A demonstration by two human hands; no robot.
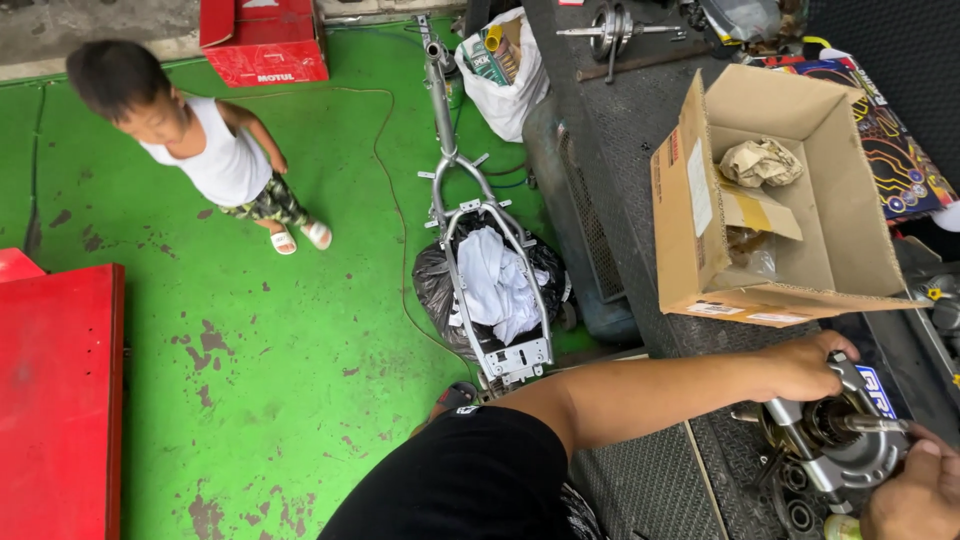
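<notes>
Both hands close on the same part in the head view. Left hand [805, 368] has its grip wrapped over the upper edge of a metal engine crank assembly [835, 440], fingers curled around the casting. Right hand [915, 495], at the lower right corner and partly out of frame, presses against the part's near side below its steel shaft [875, 424]; whether those fingers are fully clamped cannot be told. The assembly rests on the dark worktop [640, 150], just in front of an open cardboard box [800, 200] holding crumpled paper [760, 160].

Judging by its solid cast and machined metal, the piece looks heavy, rigid and probably oily, so the broad outer casting seems a safer hold than the slim shaft.

On the green floor [280, 330] lie a bare silver motorcycle frame [480, 230] over a black bag with white rags, a red box [262, 40], and a child [200, 140] standing well apart.
</notes>
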